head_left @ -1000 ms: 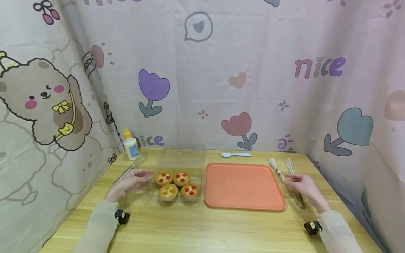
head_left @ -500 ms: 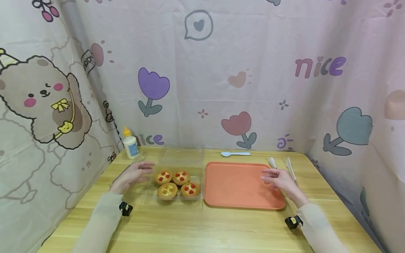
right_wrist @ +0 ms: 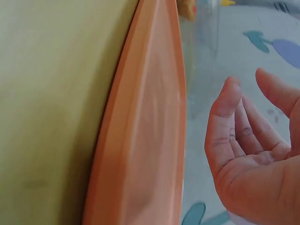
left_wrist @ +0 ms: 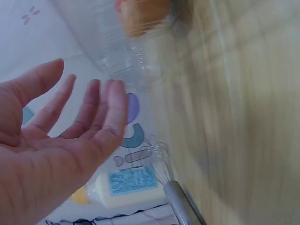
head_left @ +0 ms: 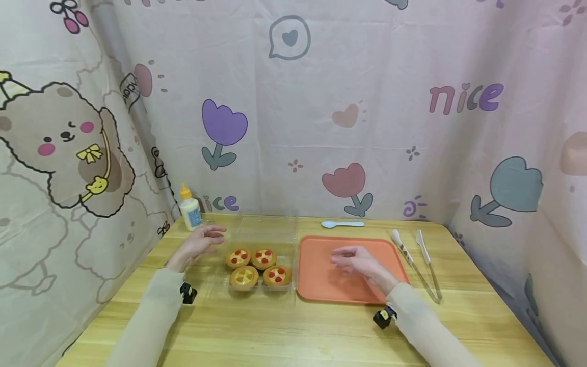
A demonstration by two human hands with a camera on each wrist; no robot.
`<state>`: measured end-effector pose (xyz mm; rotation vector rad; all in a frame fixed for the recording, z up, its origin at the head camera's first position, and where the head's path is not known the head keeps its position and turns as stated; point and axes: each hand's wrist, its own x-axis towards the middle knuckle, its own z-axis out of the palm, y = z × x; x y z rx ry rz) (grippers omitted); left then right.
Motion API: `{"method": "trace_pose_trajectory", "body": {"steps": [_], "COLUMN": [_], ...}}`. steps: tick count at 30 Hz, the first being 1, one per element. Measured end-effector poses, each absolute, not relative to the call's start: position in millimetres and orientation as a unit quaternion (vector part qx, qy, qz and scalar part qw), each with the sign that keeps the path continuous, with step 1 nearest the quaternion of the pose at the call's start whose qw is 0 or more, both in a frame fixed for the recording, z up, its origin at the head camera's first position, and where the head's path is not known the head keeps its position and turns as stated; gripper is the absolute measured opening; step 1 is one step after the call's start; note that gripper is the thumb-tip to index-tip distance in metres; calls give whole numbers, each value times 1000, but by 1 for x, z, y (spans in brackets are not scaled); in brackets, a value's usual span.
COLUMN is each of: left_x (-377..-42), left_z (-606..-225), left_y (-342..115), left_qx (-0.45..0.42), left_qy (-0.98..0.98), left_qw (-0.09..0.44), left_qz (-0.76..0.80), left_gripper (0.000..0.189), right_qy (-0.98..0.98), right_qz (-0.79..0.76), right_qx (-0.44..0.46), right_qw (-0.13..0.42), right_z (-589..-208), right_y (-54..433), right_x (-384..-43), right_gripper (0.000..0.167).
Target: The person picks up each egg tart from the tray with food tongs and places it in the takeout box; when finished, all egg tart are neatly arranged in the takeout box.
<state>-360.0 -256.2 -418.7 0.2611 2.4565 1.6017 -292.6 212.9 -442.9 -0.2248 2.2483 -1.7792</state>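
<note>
A clear plastic box [head_left: 263,229] holds several small tarts [head_left: 258,267] with red and yellow tops. My left hand [head_left: 202,240] hovers just left of the box, fingers relaxed and empty; in the left wrist view this hand [left_wrist: 61,126] shows an open palm near the box's clear wall [left_wrist: 117,51]. My right hand [head_left: 355,259] floats over the orange tray [head_left: 321,285], fingers loosely curved and holding nothing. The right wrist view shows that hand [right_wrist: 253,145] beside the tray's rim [right_wrist: 145,140].
A glue bottle [head_left: 189,209] and a whisk [head_left: 190,239] sit at the back left. A white spoon [head_left: 342,224] lies behind the tray. Tongs [head_left: 419,260] lie right of the tray. Curtains close in the table on three sides.
My right hand has moved left from the tongs to above the middle of the tray. My left hand has shifted slightly away and up beside the box.
</note>
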Motion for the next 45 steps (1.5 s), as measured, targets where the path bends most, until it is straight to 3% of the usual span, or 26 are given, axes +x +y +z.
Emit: {"method": "trace_pose_trajectory", "body": {"steps": [10,33,45], "left_x": [-375,-394,-404], "left_z": [-436,-441,-440], "left_y": [-256,-246,-242], "left_qx": [119,110,89], "left_qy": [848,865,856], "left_qw": [25,15,19], "left_qz": [515,489,509], "left_gripper": [41,40,42], "right_qy": [741,767,754], "right_qz": [-648,-618,-654], "right_qx": [-88,-97,-30], "right_qw": [153,145,55], "right_z": [-441,-434,-436], "right_y": [169,115,102], "right_x": [-317,-370,-381], "right_gripper": [48,48,33]}}
